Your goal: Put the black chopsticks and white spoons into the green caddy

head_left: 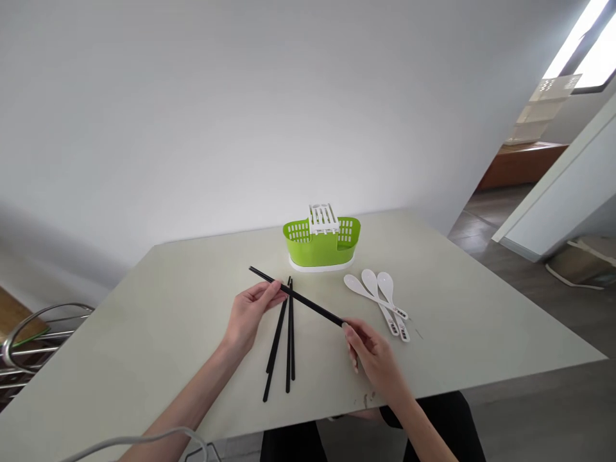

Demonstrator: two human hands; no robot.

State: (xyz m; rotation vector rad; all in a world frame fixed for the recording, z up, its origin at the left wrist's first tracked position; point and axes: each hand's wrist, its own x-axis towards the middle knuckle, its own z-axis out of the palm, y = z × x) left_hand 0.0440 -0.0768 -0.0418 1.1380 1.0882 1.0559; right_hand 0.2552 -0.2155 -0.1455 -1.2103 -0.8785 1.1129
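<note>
Both hands up over the table (pixel 481 308): left hand (pixel 251 314) and right hand (pixel 373 353) pinch a black chopstick (pixel 296 296) at either end, slanting above three loose chopsticks (pixel 283 346). Green caddy (pixel 321 240) beyond, white spoons (pixel 380 298) right. Spoon handle markings unreadable; metal rack (pixel 33 340) cut off left.

Wall (pixel 192 115): plain white
Floor (pixel 553 410): grey wood
Window (pixel 584 51): brightly lit (top right)
Table (pixel 481 308): pale, set against the wall

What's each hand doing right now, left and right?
Left hand: closed, fingertips pinching the black chopstick near its far end.
Right hand: closed on the same chopstick's near end, held above the table.
</note>
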